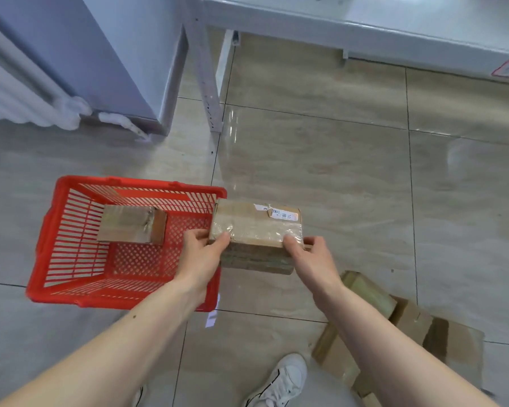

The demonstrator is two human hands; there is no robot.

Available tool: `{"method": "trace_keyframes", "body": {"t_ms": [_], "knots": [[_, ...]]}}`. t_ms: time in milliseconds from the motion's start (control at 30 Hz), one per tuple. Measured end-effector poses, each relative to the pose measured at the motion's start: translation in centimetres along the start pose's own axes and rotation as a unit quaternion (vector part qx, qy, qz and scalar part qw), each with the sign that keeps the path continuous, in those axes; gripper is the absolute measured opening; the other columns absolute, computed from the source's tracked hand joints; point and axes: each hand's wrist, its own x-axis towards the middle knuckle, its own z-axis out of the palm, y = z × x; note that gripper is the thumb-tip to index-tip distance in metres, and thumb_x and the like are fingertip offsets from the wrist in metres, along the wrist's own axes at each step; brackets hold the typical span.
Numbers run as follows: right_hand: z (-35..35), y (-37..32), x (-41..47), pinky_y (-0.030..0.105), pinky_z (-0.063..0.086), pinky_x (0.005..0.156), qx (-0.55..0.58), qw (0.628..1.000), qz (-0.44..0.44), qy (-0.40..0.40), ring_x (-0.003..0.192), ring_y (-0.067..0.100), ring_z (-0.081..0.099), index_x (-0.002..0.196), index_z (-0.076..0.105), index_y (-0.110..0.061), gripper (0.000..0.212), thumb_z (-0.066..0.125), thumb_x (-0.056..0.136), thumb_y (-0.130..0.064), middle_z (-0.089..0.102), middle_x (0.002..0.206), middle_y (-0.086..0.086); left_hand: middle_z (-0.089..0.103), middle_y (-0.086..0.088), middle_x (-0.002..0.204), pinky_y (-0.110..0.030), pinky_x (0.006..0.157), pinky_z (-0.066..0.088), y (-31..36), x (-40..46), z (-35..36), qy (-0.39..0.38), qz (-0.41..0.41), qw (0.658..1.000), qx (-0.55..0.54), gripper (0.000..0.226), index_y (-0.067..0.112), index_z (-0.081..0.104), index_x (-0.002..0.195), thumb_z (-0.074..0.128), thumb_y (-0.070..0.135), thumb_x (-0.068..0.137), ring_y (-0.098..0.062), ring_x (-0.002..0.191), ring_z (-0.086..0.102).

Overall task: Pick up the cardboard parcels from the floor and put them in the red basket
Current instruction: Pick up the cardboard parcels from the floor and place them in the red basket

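Head cam: I see left hand point(202, 254) & right hand point(312, 257) gripping taped parcel point(256, 230) beside red basket point(71, 239).

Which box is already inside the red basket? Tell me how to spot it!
Find the red basket on the tiled floor, left of the person's hands. Inside it, toward the back, lies one small cardboard parcel wrapped in shiny tape. It is the only box inside the basket: another is held in both hands beside the rim, and the rest lie piled on the floor.
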Motion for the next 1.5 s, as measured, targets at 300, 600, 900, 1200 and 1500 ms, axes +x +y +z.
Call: {"method": "trace_keyframes", "body": {"t_ms": [300,600,900,1200,1500], "knots": [[14.9,-4.5,-2.1,0.027,0.042,0.075,0.046,0.998,0.008,-0.031,0.089,0.013,0.057,0.126,0.049,-0.016,0.035,0.055,0.096,-0.034,0.058,0.102,-0.005,0.064,0.002,0.115,-0.029,0.086,0.047,1.4,5.5,-13.9,0.017,0.042,0.998,0.051,0.027,0.027,0.053,0.112,0.067,0.027,0.089,-0.013,0.104,0.061],[24.2,-3.8,0.0,0.049,0.055,0.091,0.023,0.999,0.04,0.016,0.099,0.025,0.069,0.118,0.06,-0.022,0.025,0.055,0.094,-0.028,0.071,0.11,0.004,0.069,-0.005,0.111,-0.043,0.095,0.053,-1.9,11.5,-19.2,0.051,-0.022,0.997,0.049,0.039,0.016,0.061,0.124,0.071,0.015,0.086,-0.022,0.101,0.066],[29.0,-0.3,8.1,0.05,0.052,0.098,-0.032,0.996,0.045,0.071,0.114,0.026,0.062,0.132,0.057,-0.022,0.036,0.051,0.097,-0.028,0.066,0.125,0.001,0.067,-0.001,0.113,-0.031,0.093,0.052,-7.9,19.4,-17.9,0.013,-0.058,0.998,0.018,0.034,0.015,0.062,0.123,0.063,0.008,0.09,-0.011,0.094,0.063],[33.1,2.7,15.7,0.045,0.053,0.096,-0.055,0.995,0.035,0.081,0.114,0.025,0.061,0.133,0.055,-0.016,0.034,0.05,0.1,-0.024,0.064,0.126,0.004,0.041,-0.007,0.152,-0.04,0.113,0.039,-11.9,25.4,-16.4,-0.017,-0.105,0.994,0.0,0.062,0.014,0.036,0.148,0.062,0.007,0.092,-0.02,0.135,0.046],[32.8,3.3,16.0,0.04,0.047,0.1,0.024,0.996,0.08,-0.03,0.132,0.023,0.049,0.148,0.027,-0.027,0.055,0.051,0.1,-0.017,0.045,0.147,0.001,0.032,-0.005,0.158,-0.045,0.115,0.034,-12.3,25.6,-15.1,-0.037,-0.111,0.993,0.002,0.068,0.034,0.021,0.153,0.056,0.019,0.096,-0.023,0.141,0.038]]}}
